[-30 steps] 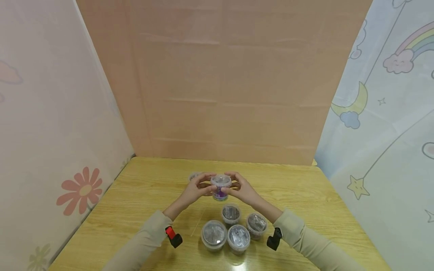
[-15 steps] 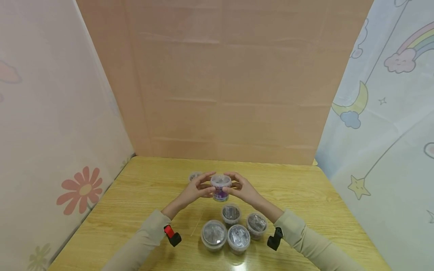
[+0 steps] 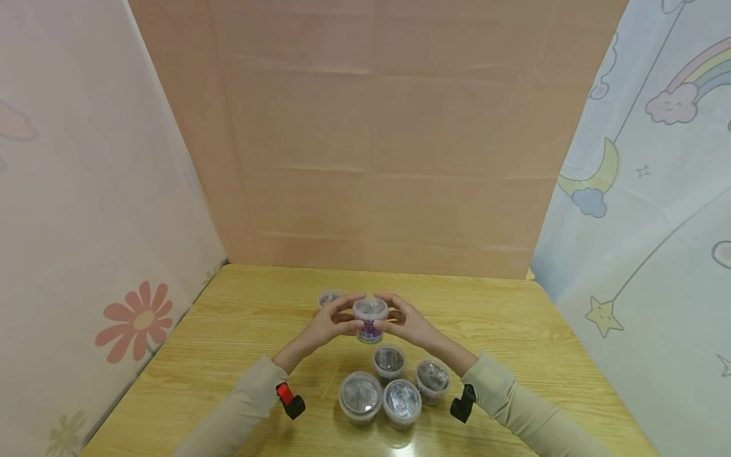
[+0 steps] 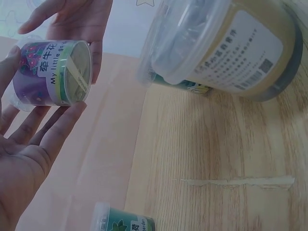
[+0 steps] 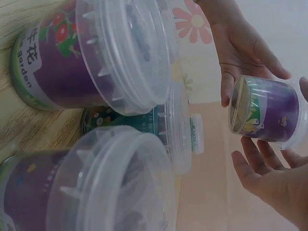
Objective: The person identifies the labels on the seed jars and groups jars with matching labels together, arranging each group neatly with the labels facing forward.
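Both hands hold a small clear plastic tub (image 3: 370, 322) with a purple "My little garden" label, raised above the table. My left hand (image 3: 325, 325) grips its left side with thumb and fingers. From the other side, my right hand (image 3: 412, 325) holds it the same way. Its see-through lid faces up in the head view. In the left wrist view the label of the tub (image 4: 41, 74) shows red flowers, and its clear base is visible.
Several lidded tubs stand in front of the hands, among them a larger one (image 3: 360, 395), a middle one (image 3: 402, 402), a right one (image 3: 432, 379) and a nearer-hand one (image 3: 389, 362). Another tub (image 3: 328, 296) sits behind my left hand. A thin pale strip (image 4: 238, 182) marks the wooden table (image 3: 257, 304).
The tub has dipped slightly and moved a little toward me, with both hands still holding it. The tubs on the table have not moved.
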### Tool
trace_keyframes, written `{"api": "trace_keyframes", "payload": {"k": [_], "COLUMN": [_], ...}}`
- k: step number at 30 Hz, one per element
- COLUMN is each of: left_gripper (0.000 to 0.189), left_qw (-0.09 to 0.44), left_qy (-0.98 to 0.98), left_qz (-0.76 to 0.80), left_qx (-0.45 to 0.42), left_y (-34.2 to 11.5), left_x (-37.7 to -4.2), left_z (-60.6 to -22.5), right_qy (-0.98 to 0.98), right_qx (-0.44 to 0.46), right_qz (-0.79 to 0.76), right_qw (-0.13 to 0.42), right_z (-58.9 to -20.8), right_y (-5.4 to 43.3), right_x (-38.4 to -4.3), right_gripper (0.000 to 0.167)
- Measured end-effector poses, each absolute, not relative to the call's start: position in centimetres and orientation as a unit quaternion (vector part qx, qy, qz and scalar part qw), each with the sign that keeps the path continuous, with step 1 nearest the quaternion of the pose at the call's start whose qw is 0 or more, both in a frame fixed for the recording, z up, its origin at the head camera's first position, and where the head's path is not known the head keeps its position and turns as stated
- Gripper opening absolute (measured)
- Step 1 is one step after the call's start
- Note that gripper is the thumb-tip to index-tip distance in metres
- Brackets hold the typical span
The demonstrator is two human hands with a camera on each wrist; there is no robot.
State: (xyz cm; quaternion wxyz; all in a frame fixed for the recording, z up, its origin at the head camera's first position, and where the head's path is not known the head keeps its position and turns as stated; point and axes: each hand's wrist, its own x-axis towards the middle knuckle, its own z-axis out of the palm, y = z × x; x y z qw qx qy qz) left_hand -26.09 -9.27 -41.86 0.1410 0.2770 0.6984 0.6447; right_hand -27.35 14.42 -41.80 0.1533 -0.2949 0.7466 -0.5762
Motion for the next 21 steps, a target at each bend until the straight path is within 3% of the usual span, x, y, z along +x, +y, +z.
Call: {"api": "trace_keyframes", "payload": {"k": [12, 21], "left_gripper": [0.057, 0.057], "left_qw": [0.117, 0.12], "left_qy": [0.704, 0.697], "left_qz": [0.65, 0.65], "left_qx": [0.262, 0.279], "left_y": [-8.8, -9.2], "left_x": [-26.4, -27.0], "left_z": [-42.9, -43.4], "right_qy": [0.776, 0.748], "right_qx": [-0.265, -0.277], "right_qz": [-0.563, -0.589], "right_qw": [0.101, 0.132], "right_z": [-42.0, -41.6], "right_y": [14.0, 14.4], "right_x": [-27.1, -27.3], "right_gripper": [0.063, 0.059]}}
